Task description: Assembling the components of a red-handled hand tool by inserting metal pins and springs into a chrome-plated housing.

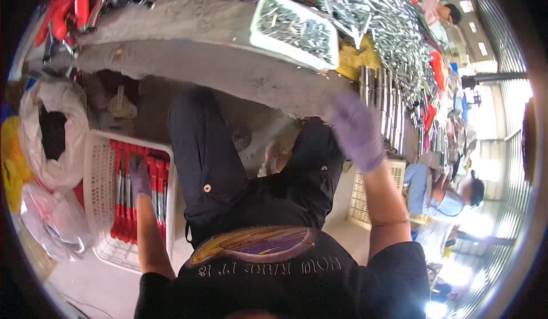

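Note:
My left hand [139,176], in a greyish-purple glove, reaches into a white plastic crate [103,250] on the floor at my left. It rests over a row of long red-and-silver tools [120,205] lying side by side. Its fingertips are dark and partly lost among the tools, so its grip is unclear. My right hand [357,130], also gloved, is raised at the workbench's near edge, beside several upright-looking metal tubes [379,99]. Motion smears its fingers, and nothing shows plainly in them.
On the workbench [217,62] stand a white tray [257,30] of small metal parts and a large heap of metal pieces [394,39]. Red-handled tools [60,19] lie far left. Plastic bags [54,222] flank the crate. A beige basket [365,196] and other people [451,196] are at right.

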{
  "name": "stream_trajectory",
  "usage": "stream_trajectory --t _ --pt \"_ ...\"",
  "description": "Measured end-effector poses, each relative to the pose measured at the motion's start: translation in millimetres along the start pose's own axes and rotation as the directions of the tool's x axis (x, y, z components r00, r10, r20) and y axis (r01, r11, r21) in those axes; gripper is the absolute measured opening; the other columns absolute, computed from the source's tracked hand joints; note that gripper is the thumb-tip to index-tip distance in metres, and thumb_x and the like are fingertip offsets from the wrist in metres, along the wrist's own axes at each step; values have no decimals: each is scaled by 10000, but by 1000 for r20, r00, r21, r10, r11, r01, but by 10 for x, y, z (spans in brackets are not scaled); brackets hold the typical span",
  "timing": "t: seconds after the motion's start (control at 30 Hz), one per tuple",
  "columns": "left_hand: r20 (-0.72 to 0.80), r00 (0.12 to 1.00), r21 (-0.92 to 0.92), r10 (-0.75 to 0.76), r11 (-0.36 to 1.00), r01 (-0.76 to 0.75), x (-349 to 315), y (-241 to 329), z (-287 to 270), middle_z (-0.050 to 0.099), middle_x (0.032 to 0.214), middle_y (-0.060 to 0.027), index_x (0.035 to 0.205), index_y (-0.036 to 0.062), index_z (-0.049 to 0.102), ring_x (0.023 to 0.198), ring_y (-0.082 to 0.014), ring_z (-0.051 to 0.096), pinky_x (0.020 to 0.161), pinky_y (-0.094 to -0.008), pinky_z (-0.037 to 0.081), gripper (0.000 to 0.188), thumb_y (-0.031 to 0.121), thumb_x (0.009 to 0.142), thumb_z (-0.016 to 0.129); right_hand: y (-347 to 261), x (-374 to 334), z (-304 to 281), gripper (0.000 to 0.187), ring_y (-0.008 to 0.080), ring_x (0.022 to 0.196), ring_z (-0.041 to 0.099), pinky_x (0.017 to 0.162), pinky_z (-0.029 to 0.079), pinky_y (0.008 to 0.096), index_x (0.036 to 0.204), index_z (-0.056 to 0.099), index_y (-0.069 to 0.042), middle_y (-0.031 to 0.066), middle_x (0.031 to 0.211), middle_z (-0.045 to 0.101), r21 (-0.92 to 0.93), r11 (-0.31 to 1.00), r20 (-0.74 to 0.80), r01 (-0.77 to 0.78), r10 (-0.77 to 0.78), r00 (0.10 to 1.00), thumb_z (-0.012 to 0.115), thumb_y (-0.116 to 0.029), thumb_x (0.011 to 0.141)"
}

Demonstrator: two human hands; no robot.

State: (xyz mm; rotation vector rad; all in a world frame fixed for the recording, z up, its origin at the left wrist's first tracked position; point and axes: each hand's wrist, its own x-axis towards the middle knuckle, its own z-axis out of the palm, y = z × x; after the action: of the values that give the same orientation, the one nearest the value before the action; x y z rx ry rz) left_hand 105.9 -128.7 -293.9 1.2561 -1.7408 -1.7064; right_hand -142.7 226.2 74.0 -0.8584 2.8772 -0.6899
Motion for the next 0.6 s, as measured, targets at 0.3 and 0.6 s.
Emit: stream_trajectory --t 0.3,0.6 --pt "536 549 -301 642 753 -586 -1254 2637 1451 569 1144 -136 1125 -12 564 1046 -244 543 927 -352 409 280 77 868 498 1415 836 -440 467 351 1031 580 893 444 406 1227 485 -33 233 1079 609 -634 687 55 -355 498 866 516 -318 859" --pt "710 513 -514 482 853 -91 -1731 3499 3240 537 1192 -181 1388 4 303 1105 -232 531 905 -297 427 584 251 919 547 617 808 -1049 457 302 850 625 791 470 349 1203 532 -27 179 953 645 126 980 122 -151 136 983 576 -315 852"
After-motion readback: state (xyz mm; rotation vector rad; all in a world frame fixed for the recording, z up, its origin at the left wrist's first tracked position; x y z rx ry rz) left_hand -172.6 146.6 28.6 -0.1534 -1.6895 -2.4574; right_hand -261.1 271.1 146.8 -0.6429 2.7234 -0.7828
